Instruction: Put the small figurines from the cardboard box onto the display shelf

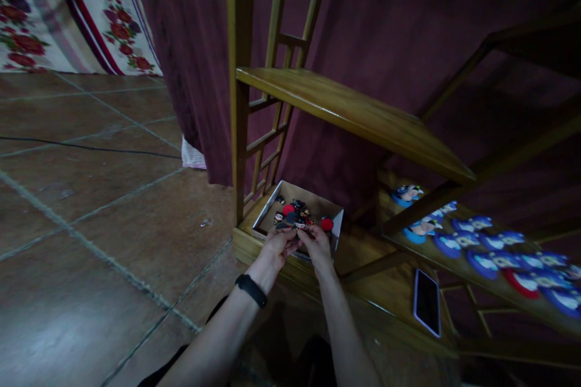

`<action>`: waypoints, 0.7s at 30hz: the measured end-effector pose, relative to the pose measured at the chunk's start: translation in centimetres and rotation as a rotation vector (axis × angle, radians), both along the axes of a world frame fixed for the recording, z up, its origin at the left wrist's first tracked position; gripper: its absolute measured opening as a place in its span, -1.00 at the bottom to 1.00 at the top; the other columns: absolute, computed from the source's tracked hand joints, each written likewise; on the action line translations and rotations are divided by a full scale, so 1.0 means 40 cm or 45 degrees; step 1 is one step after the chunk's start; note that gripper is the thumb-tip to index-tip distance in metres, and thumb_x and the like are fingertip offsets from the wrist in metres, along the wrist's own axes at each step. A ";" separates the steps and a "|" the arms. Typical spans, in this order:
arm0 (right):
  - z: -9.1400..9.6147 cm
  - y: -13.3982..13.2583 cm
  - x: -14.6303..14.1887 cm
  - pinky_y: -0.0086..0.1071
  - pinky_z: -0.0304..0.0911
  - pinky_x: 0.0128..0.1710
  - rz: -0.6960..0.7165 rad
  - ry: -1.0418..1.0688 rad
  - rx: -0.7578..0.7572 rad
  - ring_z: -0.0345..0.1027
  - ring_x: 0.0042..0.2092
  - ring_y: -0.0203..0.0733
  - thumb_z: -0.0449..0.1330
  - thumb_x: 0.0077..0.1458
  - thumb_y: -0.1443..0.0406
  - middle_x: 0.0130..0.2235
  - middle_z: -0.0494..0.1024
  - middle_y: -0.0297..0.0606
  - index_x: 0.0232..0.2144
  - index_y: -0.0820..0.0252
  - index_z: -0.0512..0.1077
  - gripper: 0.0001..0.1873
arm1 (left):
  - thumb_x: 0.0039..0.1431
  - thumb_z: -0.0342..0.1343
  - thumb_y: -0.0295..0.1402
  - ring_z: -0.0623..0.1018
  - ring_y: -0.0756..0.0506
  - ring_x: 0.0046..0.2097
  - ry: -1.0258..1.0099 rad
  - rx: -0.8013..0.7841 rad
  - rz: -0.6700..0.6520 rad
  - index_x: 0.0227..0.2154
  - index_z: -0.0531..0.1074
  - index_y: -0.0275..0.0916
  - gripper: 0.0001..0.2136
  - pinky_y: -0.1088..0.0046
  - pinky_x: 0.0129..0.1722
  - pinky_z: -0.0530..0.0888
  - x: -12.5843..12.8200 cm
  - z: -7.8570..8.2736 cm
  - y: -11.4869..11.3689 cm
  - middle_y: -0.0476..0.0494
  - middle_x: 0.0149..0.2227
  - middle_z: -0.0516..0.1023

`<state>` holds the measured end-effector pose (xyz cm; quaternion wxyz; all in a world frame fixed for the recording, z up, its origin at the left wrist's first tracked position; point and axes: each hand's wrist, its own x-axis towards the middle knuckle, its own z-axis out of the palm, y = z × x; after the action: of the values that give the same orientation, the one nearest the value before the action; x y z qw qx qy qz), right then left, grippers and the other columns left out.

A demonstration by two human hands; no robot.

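Observation:
My left hand [276,244], with a black band on the wrist, is closed at the near edge of a shallow cardboard box [264,217]. Beside it, my right hand [318,243] is closed too, and the fingertips of both meet. Between them is a small figure [300,226] with a pale face and dark and red parts, mostly covered by the fingers. Several similar black, red and gold figures [299,208] lie in a loose heap inside the box. A red round piece [327,224] lies near the box's right wall.
The box stands on the low board of a wooden shelf unit [241,133]; a higher shelf board [336,100] juts out above. Rightward lie a phone [427,302] and several blue-and-white figures [472,240]. A dark curtain [195,72] hangs behind. A cable [91,147] crosses the tiled floor.

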<state>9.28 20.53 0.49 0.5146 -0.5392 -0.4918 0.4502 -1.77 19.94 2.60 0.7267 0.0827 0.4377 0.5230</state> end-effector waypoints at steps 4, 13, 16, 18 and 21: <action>-0.003 0.009 0.009 -0.34 0.26 -0.24 -0.018 -0.202 0.120 0.35 -0.26 -0.19 0.24 -0.20 0.16 -0.31 0.49 -0.26 -0.46 0.17 0.46 -0.78 | -0.06 0.16 -0.53 0.45 0.03 -0.61 0.083 0.040 -0.017 -0.52 0.36 -0.35 -0.93 0.44 -0.47 0.51 -0.010 0.007 0.001 -0.06 -0.64 0.43; 0.006 0.001 0.012 -0.29 0.23 -0.14 0.049 -0.269 0.166 0.34 -0.19 -0.16 0.25 -0.19 0.21 -0.26 0.47 -0.24 -0.48 0.18 0.46 -0.82 | -0.21 0.25 -0.45 0.44 0.03 -0.58 0.254 0.084 0.044 -0.59 0.39 -0.37 -0.86 0.42 -0.45 0.49 -0.009 0.019 -0.019 -0.05 -0.66 0.42; 0.012 -0.008 0.008 -0.28 0.26 -0.20 0.036 -0.085 0.075 0.37 -0.27 -0.17 0.25 -0.20 0.21 -0.34 0.51 -0.28 -0.46 0.18 0.44 -0.81 | -0.21 0.24 -0.40 0.45 0.03 -0.55 0.277 0.172 0.087 -0.58 0.40 -0.37 -0.85 0.44 -0.45 0.48 0.004 0.019 -0.028 -0.06 -0.62 0.43; 0.016 -0.014 0.005 -0.28 0.27 -0.24 0.044 0.032 0.004 0.37 -0.31 -0.18 0.25 -0.20 0.21 -0.40 0.52 -0.30 -0.45 0.18 0.43 -0.79 | -0.24 0.25 -0.38 0.43 0.03 -0.55 0.300 0.194 0.127 -0.59 0.39 -0.37 -0.82 0.45 -0.48 0.47 0.014 0.014 -0.030 -0.04 -0.63 0.41; 0.017 -0.022 0.002 -0.27 0.27 -0.24 0.034 0.147 -0.044 0.39 -0.30 -0.17 0.27 -0.22 0.21 -0.41 0.54 -0.30 -0.45 0.19 0.41 -0.78 | -0.26 0.26 -0.33 0.40 0.05 -0.57 0.316 0.230 0.168 -0.61 0.37 -0.37 -0.78 0.47 -0.51 0.44 0.030 0.002 -0.029 -0.02 -0.65 0.39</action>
<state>9.35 19.64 1.15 0.5267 -0.5146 -0.4606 0.4956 -0.56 18.79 2.69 0.6208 0.1827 0.4797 0.5925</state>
